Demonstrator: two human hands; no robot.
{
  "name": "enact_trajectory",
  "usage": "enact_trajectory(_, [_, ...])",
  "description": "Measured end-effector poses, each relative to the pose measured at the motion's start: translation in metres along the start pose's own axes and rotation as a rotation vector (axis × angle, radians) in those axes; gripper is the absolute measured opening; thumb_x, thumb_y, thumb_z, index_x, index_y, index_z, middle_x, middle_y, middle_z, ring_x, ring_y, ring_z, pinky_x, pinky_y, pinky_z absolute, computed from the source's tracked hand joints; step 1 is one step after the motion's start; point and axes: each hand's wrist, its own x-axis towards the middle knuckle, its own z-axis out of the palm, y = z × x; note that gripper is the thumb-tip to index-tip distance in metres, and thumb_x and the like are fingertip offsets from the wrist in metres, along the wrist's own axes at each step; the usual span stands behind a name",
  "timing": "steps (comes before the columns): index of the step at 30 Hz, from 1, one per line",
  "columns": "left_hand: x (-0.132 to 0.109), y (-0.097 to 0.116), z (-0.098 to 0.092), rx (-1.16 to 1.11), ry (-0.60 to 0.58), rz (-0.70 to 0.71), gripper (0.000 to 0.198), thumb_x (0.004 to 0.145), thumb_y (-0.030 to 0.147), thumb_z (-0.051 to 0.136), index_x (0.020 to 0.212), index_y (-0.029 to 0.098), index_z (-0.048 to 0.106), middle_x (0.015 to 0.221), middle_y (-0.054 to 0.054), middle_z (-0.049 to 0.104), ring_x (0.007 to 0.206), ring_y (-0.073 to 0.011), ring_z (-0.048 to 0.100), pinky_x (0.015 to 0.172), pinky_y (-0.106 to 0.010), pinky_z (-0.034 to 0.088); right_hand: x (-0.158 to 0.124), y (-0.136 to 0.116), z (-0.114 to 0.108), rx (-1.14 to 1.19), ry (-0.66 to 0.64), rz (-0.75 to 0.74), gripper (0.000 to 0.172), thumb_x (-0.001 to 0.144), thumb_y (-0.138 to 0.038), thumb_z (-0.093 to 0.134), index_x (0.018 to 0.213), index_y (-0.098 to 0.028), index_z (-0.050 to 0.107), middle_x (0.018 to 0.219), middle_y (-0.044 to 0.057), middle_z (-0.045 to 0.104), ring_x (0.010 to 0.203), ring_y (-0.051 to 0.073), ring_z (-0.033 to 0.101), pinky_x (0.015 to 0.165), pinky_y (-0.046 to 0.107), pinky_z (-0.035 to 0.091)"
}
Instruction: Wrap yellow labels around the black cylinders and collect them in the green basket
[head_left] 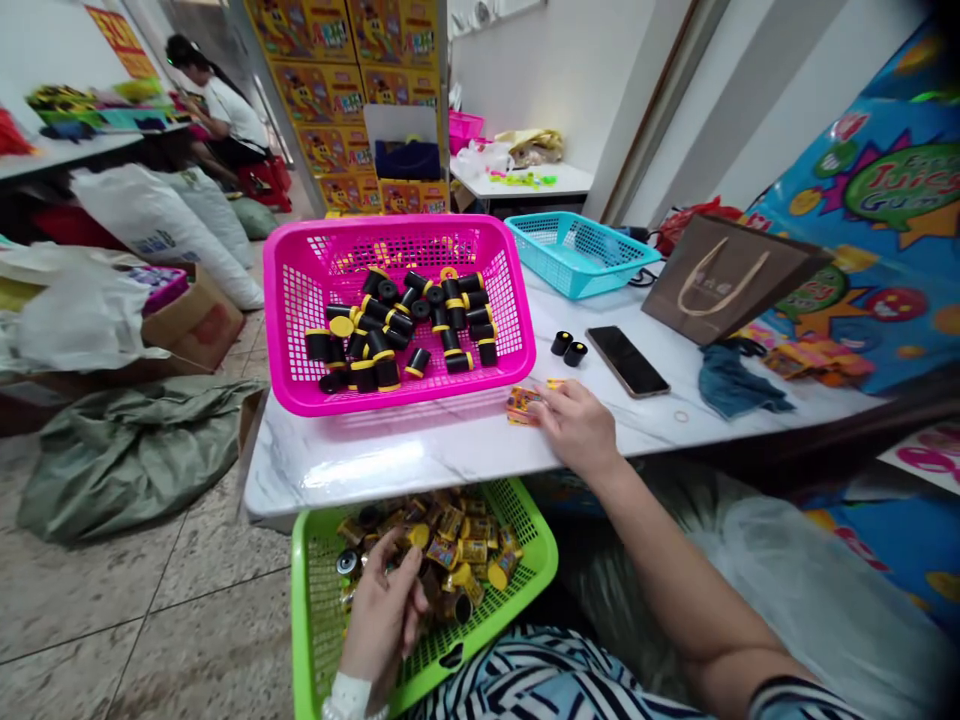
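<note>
My left hand (382, 615) reaches into the green basket (315, 640) on my lap, its fingers curled among several small wrapped cylinders (465, 545); what they grip is hidden. My right hand (574, 425) rests on the white marble table (420, 450), fingers bent over a small orange sticker sheet (521, 403). The pink basket (300, 300) in front holds several black cylinders with yellow ends (397, 325). Two bare black cylinders (568, 347) stand on the table beside a phone (627, 361).
A turquoise basket (577, 255), a brown paper bag (724, 280) and a blue cloth (739, 385) lie on the table's right. Another person sits at the far left behind white sacks (165, 225). Stacked yellow cartons (337, 100) stand behind. A green sack (127, 450) lies on the floor.
</note>
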Motion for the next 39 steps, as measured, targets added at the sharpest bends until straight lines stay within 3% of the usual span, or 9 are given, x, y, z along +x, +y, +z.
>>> enact_trajectory(4, [-0.005, -0.015, 0.004, -0.025, -0.024, -0.008, 0.068, 0.071, 0.057, 0.073, 0.122, 0.016, 0.051, 0.047, 0.007, 0.055, 0.027, -0.003, 0.031, 0.029, -0.011, 0.021, 0.008, 0.008, 0.019, -0.114, -0.107, -0.063, 0.023, 0.091, -0.034, 0.06, 0.089, -0.02, 0.079, 0.078, 0.006, 0.067, 0.076, 0.018, 0.06, 0.067, 0.029, 0.041])
enact_trajectory(9, [-0.003, -0.026, 0.01, -0.016, -0.053, -0.019, 0.063, 0.069, 0.059, 0.073, 0.113, 0.015, 0.059, 0.049, 0.006, 0.056, 0.03, -0.0023, 0.032, 0.032, -0.012, 0.018, -0.014, -0.004, 0.017, -0.097, -0.073, -0.135, 0.027, 0.093, -0.036, 0.057, 0.108, -0.022, 0.075, 0.084, 0.006, 0.072, 0.08, 0.02, 0.061, 0.071, 0.029, 0.041])
enact_trajectory(12, [0.0, -0.024, 0.008, 0.007, -0.084, -0.031, 0.064, 0.069, 0.06, 0.073, 0.112, 0.015, 0.059, 0.049, 0.006, 0.055, 0.032, -0.0028, 0.033, 0.033, -0.013, 0.019, -0.018, -0.007, 0.014, -0.087, -0.091, -0.105, 0.043, 0.09, -0.043, 0.06, 0.126, -0.019, 0.065, 0.096, 0.008, 0.072, 0.085, 0.021, 0.062, 0.074, 0.03, 0.042])
enact_trajectory(14, [0.0, -0.021, 0.005, 0.007, -0.085, -0.023, 0.061, 0.07, 0.058, 0.073, 0.112, 0.015, 0.059, 0.05, 0.006, 0.055, 0.033, -0.0029, 0.033, 0.034, -0.013, 0.02, -0.018, -0.008, 0.015, -0.137, -0.096, -0.081, 0.051, 0.089, -0.048, 0.061, 0.127, -0.014, 0.063, 0.099, 0.01, 0.071, 0.088, 0.023, 0.061, 0.076, 0.031, 0.042])
enact_trajectory(20, [-0.007, -0.022, 0.001, 0.008, -0.083, -0.012, 0.056, 0.074, 0.056, 0.071, 0.11, 0.014, 0.061, 0.051, 0.006, 0.054, 0.035, -0.0021, 0.033, 0.036, -0.013, 0.019, -0.027, -0.019, 0.014, -0.277, -0.114, -0.112, 0.046, 0.096, -0.047, 0.047, 0.124, -0.015, 0.066, 0.091, 0.011, 0.066, 0.086, 0.024, 0.055, 0.073, 0.032, 0.039])
enact_trajectory(25, [-0.007, -0.033, -0.001, 0.009, -0.122, -0.06, 0.063, 0.071, 0.061, 0.071, 0.112, 0.014, 0.06, 0.051, 0.006, 0.054, 0.033, -0.0025, 0.031, 0.034, -0.015, 0.019, -0.042, -0.033, 0.003, -0.278, -0.155, -0.166, 0.065, 0.092, -0.059, 0.048, 0.139, -0.014, 0.054, 0.092, 0.012, 0.059, 0.084, 0.025, 0.05, 0.073, 0.034, 0.038])
enact_trajectory(31, [-0.002, -0.029, 0.001, 0.034, -0.122, -0.06, 0.061, 0.07, 0.061, 0.071, 0.109, 0.014, 0.062, 0.05, 0.006, 0.053, 0.033, -0.0029, 0.032, 0.034, -0.015, 0.018, -0.052, -0.042, 0.001, -0.255, -0.163, -0.228, 0.048, 0.097, -0.049, 0.045, 0.125, -0.017, 0.066, 0.082, 0.01, 0.058, 0.078, 0.023, 0.047, 0.068, 0.035, 0.036])
enact_trajectory(36, [-0.007, -0.022, 0.006, 0.015, -0.13, -0.056, 0.06, 0.069, 0.06, 0.072, 0.107, 0.014, 0.063, 0.05, 0.006, 0.053, 0.034, -0.003, 0.031, 0.035, -0.015, 0.016, -0.06, -0.045, 0.001, -0.217, -0.168, -0.257, 0.051, 0.095, -0.05, 0.05, 0.131, -0.015, 0.061, 0.087, 0.011, 0.059, 0.079, 0.024, 0.047, 0.07, 0.036, 0.039])
enact_trajectory(39, [-0.01, -0.015, 0.016, -0.015, -0.149, -0.067, 0.054, 0.072, 0.056, 0.072, 0.105, 0.014, 0.063, 0.051, 0.006, 0.053, 0.035, -0.0025, 0.031, 0.036, -0.015, 0.017, -0.067, -0.042, 0.003, -0.211, -0.157, -0.302, 0.044, 0.096, -0.042, 0.051, 0.13, -0.016, 0.062, 0.08, 0.009, 0.058, 0.075, 0.023, 0.046, 0.069, 0.036, 0.038])
